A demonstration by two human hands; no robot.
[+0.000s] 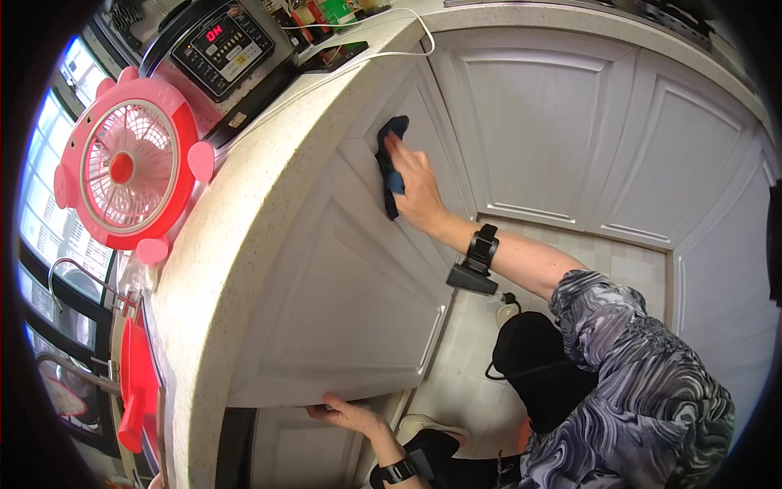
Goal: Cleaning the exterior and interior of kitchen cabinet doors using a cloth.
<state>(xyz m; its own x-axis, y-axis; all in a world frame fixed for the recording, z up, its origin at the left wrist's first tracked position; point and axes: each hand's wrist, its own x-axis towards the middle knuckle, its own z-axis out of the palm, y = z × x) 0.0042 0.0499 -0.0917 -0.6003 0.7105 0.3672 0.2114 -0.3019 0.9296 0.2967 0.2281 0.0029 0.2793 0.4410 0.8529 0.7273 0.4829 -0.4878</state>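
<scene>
My right hand (415, 183) presses a dark blue cloth (394, 125) against a light grey panelled cabinet front, near the seam between two panels. The fingers lie spread along the cloth, and part of it is bunched under the palm. Lower in the view, my left hand (351, 417) grips the free edge of a cabinet door (354, 293), which stands ajar. Its thumb shows on the front face; the other fingers are partly hidden by the edge. A black strap with a device circles each wrist.
Above the doors runs a speckled countertop (244, 226). On it stand a pink animal-shaped fan (122, 168), an electric cooker (223, 49) with a lit display, a dark phone-like slab (333, 58) and a white cable (342, 64). More grey cabinets (537, 122) close the corner over a tiled floor (476, 367).
</scene>
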